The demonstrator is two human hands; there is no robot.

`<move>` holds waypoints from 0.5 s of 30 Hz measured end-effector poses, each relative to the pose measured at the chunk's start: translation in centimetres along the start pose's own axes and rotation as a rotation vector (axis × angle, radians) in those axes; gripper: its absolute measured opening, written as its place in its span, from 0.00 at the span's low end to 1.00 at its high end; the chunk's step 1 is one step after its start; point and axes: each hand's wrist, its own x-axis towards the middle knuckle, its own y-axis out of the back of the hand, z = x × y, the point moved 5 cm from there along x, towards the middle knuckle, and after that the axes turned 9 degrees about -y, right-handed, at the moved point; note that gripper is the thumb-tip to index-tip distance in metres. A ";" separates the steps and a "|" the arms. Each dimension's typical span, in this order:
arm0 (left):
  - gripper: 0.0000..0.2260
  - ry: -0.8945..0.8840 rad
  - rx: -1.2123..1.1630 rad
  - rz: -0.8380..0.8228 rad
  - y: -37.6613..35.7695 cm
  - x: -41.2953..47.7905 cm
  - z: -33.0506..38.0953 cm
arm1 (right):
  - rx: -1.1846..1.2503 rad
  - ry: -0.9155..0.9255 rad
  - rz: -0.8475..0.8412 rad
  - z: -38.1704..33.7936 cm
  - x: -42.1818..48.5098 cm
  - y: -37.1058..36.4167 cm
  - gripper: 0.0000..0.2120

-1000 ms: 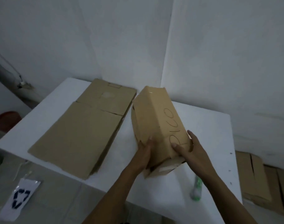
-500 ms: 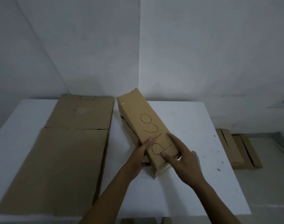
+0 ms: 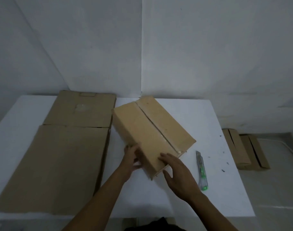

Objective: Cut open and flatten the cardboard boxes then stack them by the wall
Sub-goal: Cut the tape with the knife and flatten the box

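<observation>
While the oblong light-brown cardboard box lies closed on the white bench, both hands are at its near end. It sits near the bench centre, turned at an angle to the bench edges. Its far end is close to the white wall.

Box condition:
- A lengthwise seam divides the top face into two flaps, and glossy clear tape shows along the seam at the near end.
- At the near bottom corner a flap edge stands slightly proud of the end face.

Hand positions:
- Left hand – set against the left side wall at the near corner. Motion blur hides how far the fingers curl, so its grip cannot be told.
- Right hand – open, with straight, spread fingers whose tips touch the near edge of the top face and the thumb by the end face.

Adjacent items:
- A slim utility knife with a green end lies on the bench just right of the box, untouched.
- A large flattened brown cardboard sheet covers the left part of the bench, just beside the box.
- Flattened brown cartons lie on the floor at the right by the wall.
</observation>
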 end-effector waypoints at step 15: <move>0.41 -0.504 1.582 -0.189 -3.3 0.1 1.2 | -0.012 -0.695 -0.078 17.1 0.3 1.4 0.32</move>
